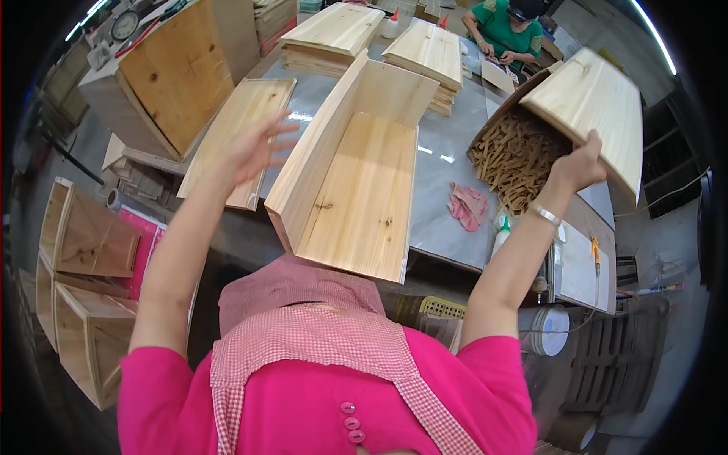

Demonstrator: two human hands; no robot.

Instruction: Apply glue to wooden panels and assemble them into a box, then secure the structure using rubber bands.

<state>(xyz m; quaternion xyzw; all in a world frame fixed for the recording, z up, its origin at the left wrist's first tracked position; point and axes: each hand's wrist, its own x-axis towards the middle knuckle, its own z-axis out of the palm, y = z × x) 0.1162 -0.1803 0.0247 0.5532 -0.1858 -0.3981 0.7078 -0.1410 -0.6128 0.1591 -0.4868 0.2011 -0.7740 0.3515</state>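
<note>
Gripping a pale wood panel (595, 98) by its near left edge, a worker's right hand (580, 163) holds the piece tilted and raised at the right side of the counter (447, 208). The fingers are clenched on that edge, the panel rising beyond them and to their right. The left hand (254, 152) is raised with its fingers spread and holding nothing. Just right of those fingers lies an open box (360, 189), its left wall and far end standing, its near end reaching past the counter's edge. Behind the left fingers, a flat board (254, 102) slants away. Well beyond both sets of fingers sit two stacks, a left stack (334, 30) and a right stack (425, 49).

Just left of the right fingers, a carton (523, 95) is filled with wood strips (512, 159). Farther left and nearer the body lies a crumpled pink cloth (468, 206), with a green-tipped bottle (501, 231) between cloth and forearm. Well beyond the right fingers, a co-worker (508, 34) in green handles small work at the far side.
</note>
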